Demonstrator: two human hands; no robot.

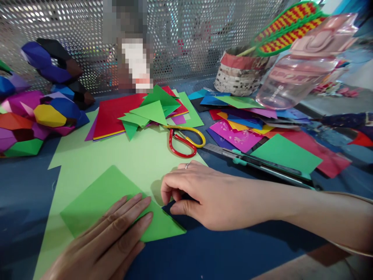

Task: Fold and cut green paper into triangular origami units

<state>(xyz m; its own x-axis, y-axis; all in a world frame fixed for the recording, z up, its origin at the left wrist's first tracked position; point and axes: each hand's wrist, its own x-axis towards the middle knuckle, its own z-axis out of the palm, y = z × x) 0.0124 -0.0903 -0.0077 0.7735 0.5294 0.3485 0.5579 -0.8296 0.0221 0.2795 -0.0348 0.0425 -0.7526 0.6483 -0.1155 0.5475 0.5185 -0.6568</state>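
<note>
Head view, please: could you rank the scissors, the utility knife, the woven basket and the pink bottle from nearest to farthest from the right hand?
From the right hand:
1. Scissors, just beyond the knuckles.
2. Utility knife, beyond the wrist, to the right.
3. Pink bottle, far right, lying tilted.
4. Woven basket, at the back by the mesh; its order with the bottle is too close to call.

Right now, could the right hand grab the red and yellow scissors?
Probably yes. The scissors lie just beyond the right hand on the light green sheet, with nothing between them, though its fingers are pressing the green paper.
</note>
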